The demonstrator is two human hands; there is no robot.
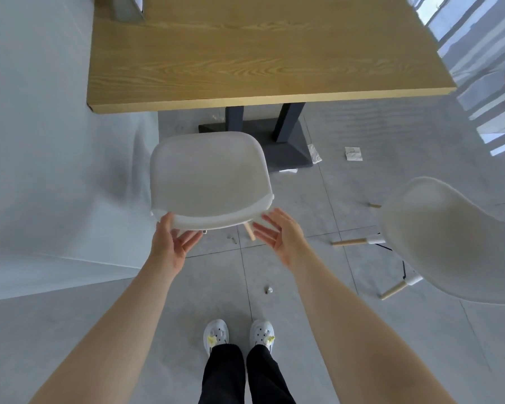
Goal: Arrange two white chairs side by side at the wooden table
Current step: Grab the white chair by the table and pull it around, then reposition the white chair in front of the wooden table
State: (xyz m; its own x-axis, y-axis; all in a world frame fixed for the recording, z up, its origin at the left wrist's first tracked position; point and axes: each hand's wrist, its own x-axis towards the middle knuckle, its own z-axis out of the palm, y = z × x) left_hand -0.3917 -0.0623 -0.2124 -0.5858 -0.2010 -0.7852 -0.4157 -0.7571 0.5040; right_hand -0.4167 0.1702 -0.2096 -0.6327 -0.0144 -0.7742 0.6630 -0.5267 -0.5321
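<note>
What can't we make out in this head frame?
- Near chair: legs mostly hidden by its own seat; one wooden tip shows.
- Second chair: cut off by the right edge.
- Left hand, right hand: open beside the backrest; contact unclear.
- Floor bits near the shoes: too small to identify.
- Wooden table: far end cropped by the top edge.

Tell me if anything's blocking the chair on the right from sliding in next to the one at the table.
Nothing large does. The right chair stands apart from the chair at the wooden table, with open floor between them. Only small litter lies there: a bit of hardware near the feet and paper scraps by the table base.
</note>
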